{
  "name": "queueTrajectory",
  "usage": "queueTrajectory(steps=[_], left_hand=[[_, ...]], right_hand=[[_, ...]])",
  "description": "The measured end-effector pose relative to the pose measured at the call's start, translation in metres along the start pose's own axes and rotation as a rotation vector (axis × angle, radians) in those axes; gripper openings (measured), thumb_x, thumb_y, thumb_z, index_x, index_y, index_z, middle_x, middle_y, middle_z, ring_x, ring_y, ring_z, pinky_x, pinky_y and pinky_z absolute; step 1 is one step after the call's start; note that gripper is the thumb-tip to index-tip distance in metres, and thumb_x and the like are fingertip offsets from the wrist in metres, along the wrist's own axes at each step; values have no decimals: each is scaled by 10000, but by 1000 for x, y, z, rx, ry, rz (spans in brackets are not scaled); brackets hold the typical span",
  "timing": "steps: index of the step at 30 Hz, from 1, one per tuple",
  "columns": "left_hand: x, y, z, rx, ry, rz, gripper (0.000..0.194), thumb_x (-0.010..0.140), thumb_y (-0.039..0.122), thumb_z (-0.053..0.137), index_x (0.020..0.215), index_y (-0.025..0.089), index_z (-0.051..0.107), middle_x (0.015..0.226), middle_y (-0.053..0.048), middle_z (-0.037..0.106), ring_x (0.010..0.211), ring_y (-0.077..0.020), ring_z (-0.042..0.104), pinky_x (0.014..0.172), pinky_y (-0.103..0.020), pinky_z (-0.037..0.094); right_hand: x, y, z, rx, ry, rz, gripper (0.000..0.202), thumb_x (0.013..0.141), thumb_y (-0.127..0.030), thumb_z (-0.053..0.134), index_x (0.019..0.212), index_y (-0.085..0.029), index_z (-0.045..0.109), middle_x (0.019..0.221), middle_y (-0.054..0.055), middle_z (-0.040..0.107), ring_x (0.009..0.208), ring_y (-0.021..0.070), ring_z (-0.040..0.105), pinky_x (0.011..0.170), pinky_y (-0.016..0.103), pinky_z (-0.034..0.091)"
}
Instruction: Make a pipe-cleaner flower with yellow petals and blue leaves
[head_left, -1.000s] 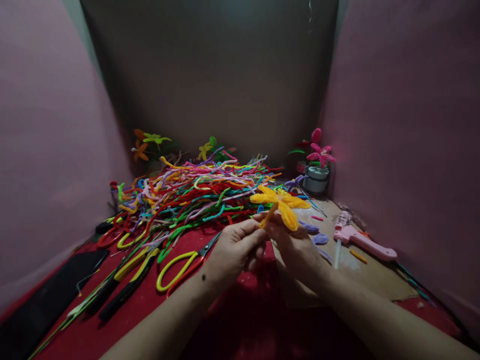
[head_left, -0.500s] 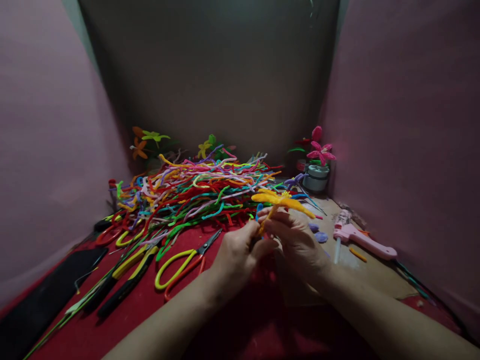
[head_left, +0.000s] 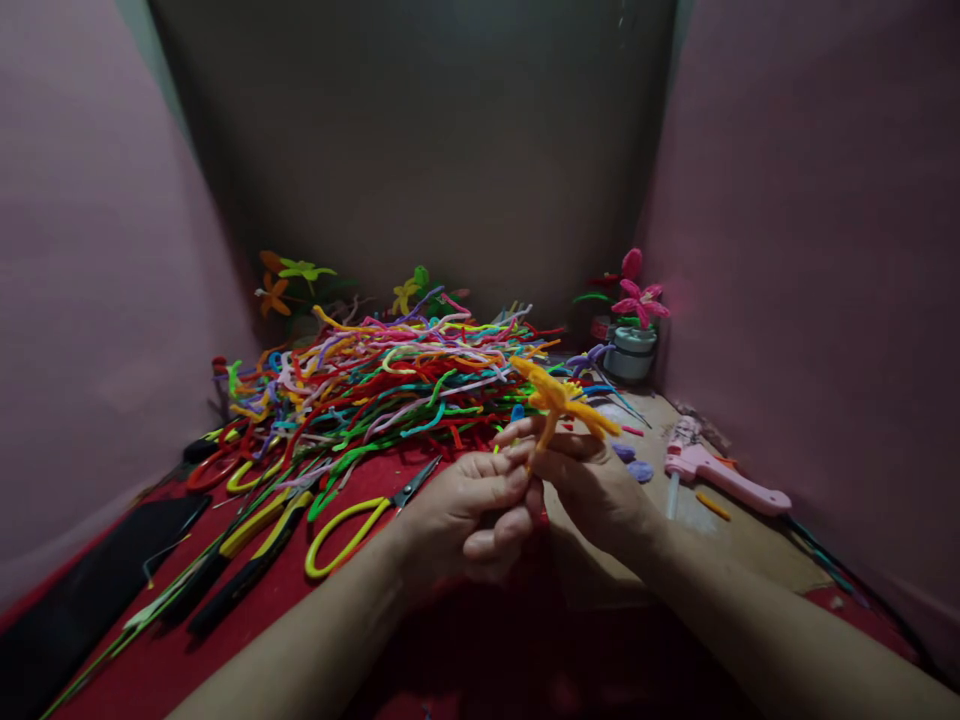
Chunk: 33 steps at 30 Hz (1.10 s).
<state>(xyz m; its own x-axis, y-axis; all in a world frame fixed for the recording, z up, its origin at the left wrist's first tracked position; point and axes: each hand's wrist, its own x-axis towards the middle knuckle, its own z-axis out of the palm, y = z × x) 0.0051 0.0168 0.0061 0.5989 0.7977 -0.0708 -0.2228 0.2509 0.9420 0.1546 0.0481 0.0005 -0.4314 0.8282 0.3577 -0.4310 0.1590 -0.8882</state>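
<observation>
An orange pipe-cleaner flower with a yellow centre stands tilted above both hands, its petals spread. My left hand is closed, thumb and fingers pinching the lower end of the flower's orange stem. Against the same stem, from the right, press the closed fingers of my right hand. The fingertips of the two hands meet and partly hide the stem's tip. Yellow-handled scissors lie left of my left hand, their blades pointing away.
A big heap of coloured pipe cleaners lies behind the hands. Pliers and a black flat object are at left. A pink glue gun rests on cardboard at right, before a potted pink flower.
The orange flower has turned and tilted, showing more of its underside. My left hand has rolled over, its lower fingers now showing below the stem, still beside my right hand.
</observation>
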Motion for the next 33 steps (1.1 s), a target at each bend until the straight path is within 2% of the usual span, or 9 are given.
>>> queueTrajectory(steps=[4,7,11,16,20,23,28,30,33], left_hand=[[3,-4,8,683,501,369,136,755,296,604,709,173,571,577,30,495,484,-70,424,486,-186,346],[4,-7,11,863,626,460,177,789,258,551,630,178,547,547,33,465,485,-68,406,507,-188,334],[5,-3,8,474,505,239,257,845,332,479,653,167,517,483,44,468,346,-43,366,364,-165,265],[3,-2,-1,-182,61,46,181,832,299,515,740,149,557,416,82,420,252,-7,153,267,-138,221],[1,-3,-2,-297,-106,-26,192,832,306,505,741,147,561,397,100,372,247,-4,75,252,-145,217],[2,-2,0,54,77,51,256,842,370,478,761,142,566,463,65,426,281,-20,217,308,-157,234],[6,-15,-1,1066,613,498,102,795,255,539,780,171,595,673,-12,541,590,-108,485,552,-218,346],[7,-18,-2,1181,623,551,132,822,219,479,763,179,591,647,-4,516,572,-104,455,557,-228,329],[7,-13,1,932,601,436,219,843,249,458,654,169,533,554,25,446,483,-73,383,496,-205,304]], right_hand=[[1,5,3,-13,201,18,76,737,-255,651,798,-234,689,724,-23,621,700,135,556,728,292,457],[-1,10,3,-48,176,31,86,747,-266,646,810,-227,690,784,-10,642,779,156,571,783,311,443],[-3,13,-1,-63,54,74,218,779,-291,611,986,-247,667,810,10,658,850,184,584,813,349,438],[0,10,-3,52,11,44,181,733,-308,639,876,-216,704,886,30,658,834,183,584,805,332,441],[2,8,-2,168,-82,78,172,679,-251,665,839,-204,708,893,36,649,790,178,580,767,319,449],[3,12,-3,162,21,79,157,690,-251,664,835,-201,698,812,28,642,736,166,574,707,307,454],[3,18,-1,81,211,56,102,696,-247,687,782,-191,687,778,8,644,751,158,576,741,303,442],[2,18,0,-11,227,39,94,716,-260,673,779,-194,692,785,10,653,776,168,577,775,319,434],[1,19,0,-102,198,4,110,733,-258,658,822,-209,701,824,14,663,801,173,580,813,340,425]])
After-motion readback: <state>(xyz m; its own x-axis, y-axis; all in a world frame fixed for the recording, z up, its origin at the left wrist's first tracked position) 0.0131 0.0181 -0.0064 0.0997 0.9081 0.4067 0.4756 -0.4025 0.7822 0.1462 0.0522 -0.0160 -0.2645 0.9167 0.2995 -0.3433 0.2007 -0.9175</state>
